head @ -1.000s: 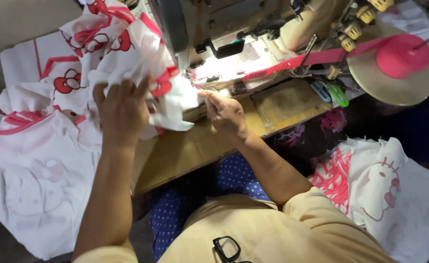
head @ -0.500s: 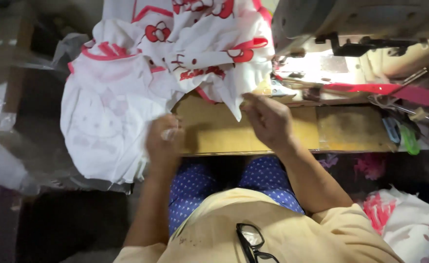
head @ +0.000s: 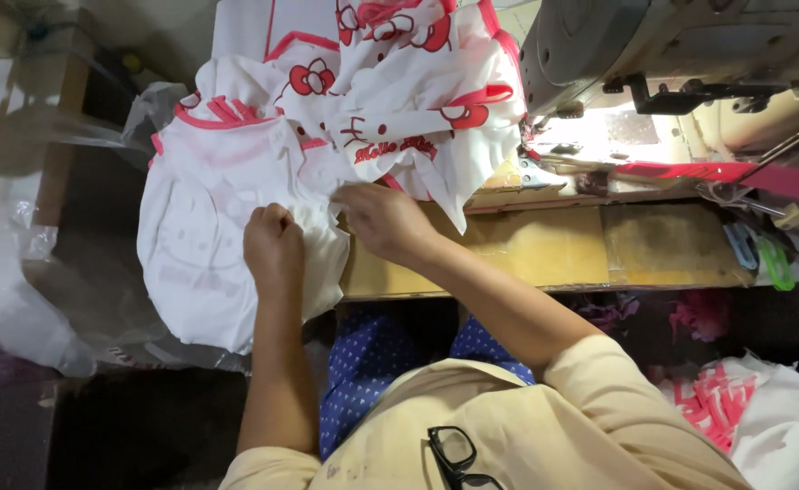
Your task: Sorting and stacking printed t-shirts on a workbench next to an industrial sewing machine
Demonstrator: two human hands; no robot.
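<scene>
While both hands grip it, white printed fabric (head: 236,172) (bunched) fills the fingers (head: 277,222).

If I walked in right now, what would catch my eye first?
Probably the heap of white fabric with red cartoon prints, spilling off the wooden table at upper left. The left hand and right hand both grip its edge, with the grey sewing machine at upper right.

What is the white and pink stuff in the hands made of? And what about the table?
White and pink cloth: soft woven or knit fabric, matte, since it crumples and folds under the left hand and right hand. Table: looks like wood, yellowish, worn, slightly glossy.
</scene>
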